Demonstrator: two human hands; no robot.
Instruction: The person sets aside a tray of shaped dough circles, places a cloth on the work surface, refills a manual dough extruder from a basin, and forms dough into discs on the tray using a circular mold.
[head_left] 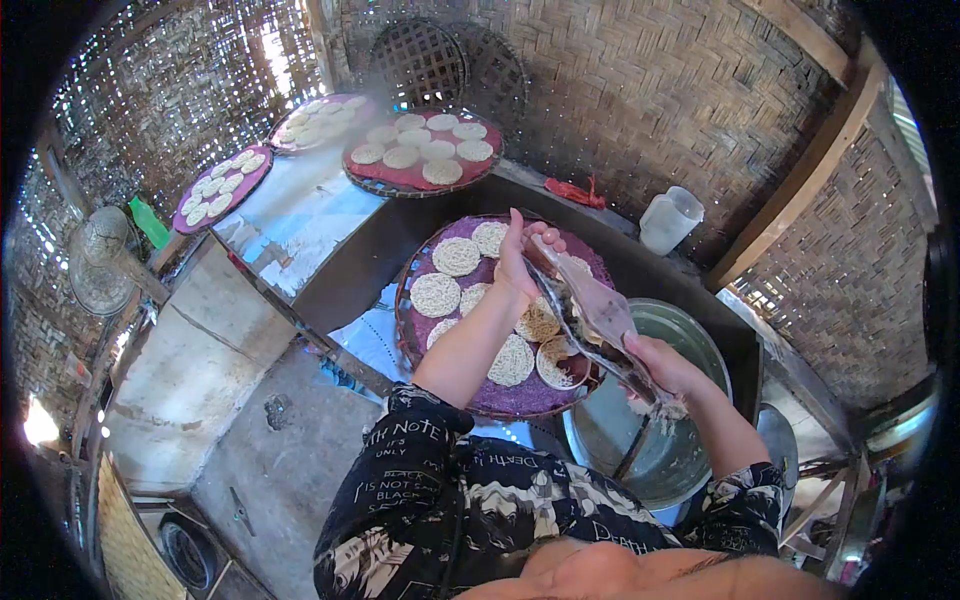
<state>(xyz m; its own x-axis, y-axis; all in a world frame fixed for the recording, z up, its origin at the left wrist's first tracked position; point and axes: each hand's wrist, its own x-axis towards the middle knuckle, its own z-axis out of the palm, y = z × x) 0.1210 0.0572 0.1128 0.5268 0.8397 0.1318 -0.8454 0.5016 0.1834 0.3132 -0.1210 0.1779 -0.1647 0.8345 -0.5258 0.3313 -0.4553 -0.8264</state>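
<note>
So the bag [600, 308], or whatever that floppy, see-through pinkish thing with the dark strip along it is, sits right between your hands. It runs on a slant, upper end at your left hand [515, 262], lower end at your right hand [672, 368]. Below it on the left is the tray [505, 404] with the purple cover and pale stringy discs [435, 295]; on the right it hangs partly over the basin [702, 345].

Readable stuff is all on your shirt [410, 480]: the sleeve shows "TH NOTE", "IT'S ONLY", "BLACK" and "IS NOT SA", then it's lost in the folds. Across the chest I can make out "DEATH" more than once.

Hands: they're well apart, both on the bag. Your left has its thumb sticking up and its fingers curled around the top end, palm half open. Your right is clamped on the low end, thumb on top, with the other fingers mostly hidden underneath. Pale shreds [667, 412] dangle just below your right hand.

Just left of the bag there's a ring [541, 370] on the tray with brown bits inside, and more brown bits top the disc above it.
</note>
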